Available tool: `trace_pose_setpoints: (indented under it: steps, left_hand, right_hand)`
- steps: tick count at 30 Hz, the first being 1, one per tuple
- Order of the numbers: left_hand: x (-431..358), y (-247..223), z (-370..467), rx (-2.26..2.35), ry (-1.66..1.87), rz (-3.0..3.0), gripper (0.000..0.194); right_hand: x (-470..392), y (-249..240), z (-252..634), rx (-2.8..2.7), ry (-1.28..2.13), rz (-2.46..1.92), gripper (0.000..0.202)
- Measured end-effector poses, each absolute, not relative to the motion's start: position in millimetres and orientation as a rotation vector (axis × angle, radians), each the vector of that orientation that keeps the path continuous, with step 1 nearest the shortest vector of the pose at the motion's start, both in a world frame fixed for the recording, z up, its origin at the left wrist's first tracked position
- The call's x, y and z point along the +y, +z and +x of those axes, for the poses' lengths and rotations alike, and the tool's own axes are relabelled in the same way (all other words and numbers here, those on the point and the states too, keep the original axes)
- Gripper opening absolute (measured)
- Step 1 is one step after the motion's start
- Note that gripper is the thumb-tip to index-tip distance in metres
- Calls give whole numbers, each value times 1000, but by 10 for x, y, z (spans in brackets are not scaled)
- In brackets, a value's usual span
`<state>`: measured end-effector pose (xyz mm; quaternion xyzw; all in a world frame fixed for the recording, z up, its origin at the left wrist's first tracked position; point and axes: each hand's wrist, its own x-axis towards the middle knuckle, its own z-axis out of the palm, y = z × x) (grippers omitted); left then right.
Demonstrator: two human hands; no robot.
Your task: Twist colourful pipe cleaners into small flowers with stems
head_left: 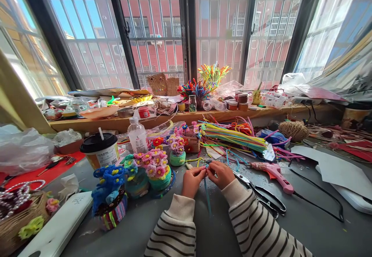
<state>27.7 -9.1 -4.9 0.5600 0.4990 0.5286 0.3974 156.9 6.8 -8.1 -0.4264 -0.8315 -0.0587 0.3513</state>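
A light blue pipe cleaner (207,197) is pinched between the fingertips of my left hand (192,179) and my right hand (220,175). Its free end hangs down toward the grey table, while the upper part is mostly hidden by my fingers. Both hands are closed and nearly touching. To the left stand small pots of pipe-cleaner flowers: pink ones (154,164), blue ones (109,183) and a smaller pink bunch (176,144). Black-handled scissors (269,199) lie beside my right wrist. Farther right is a pink glue gun (276,173).
A bundle of colored pipe cleaners (235,137) lies behind my hands. A lidded drink cup (101,152) and a plastic bottle (137,137) stand at left. The glue gun's black cord (322,206) curves across the right side. A twine ball (293,131) sits farther back.
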Motion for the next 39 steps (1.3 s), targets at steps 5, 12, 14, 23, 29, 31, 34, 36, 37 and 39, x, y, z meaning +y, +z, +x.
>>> trace_pose_setpoints:
  steps: [5,12,14,23,29,31,34,36,37,39]
  left_hand:
    - [-69,-80,285,1302,1398,1462,17]
    - [-94,-45,293,1191,1368,1338,19]
    - [-101,-41,292,1195,1358,1321,18]
    - [-103,-46,278,1267,1361,1303,19]
    - [-99,-35,276,1213,1429,1287,19]
    - [-96,-24,285,1136,1424,1278,20]
    - [-97,-21,297,1086,1402,1240,21]
    - [-100,-31,302,1102,1394,1242,18]
    - [-103,-38,303,1115,1388,1260,16]
    - [-109,-50,307,1144,1380,1308,15]
  right_hand:
    - [47,-111,1490,-2023,-287,-1168,20]
    - [90,-120,1572,-1968,-18,-1114,19]
    - [101,-124,1585,-2003,6,-1074,20]
    - [36,-84,1526,-2010,-217,-1005,23]
    - [5,-98,1429,-1925,-343,-976,28]
    - [10,-105,1436,-1856,-189,-1028,26]
    - [22,-103,1467,-1802,67,-1054,21]
    - [29,-93,1492,-1819,140,-1016,20]
    - [33,-89,1506,-1837,141,-996,21]
    - [43,-83,1530,-1886,99,-972,19]
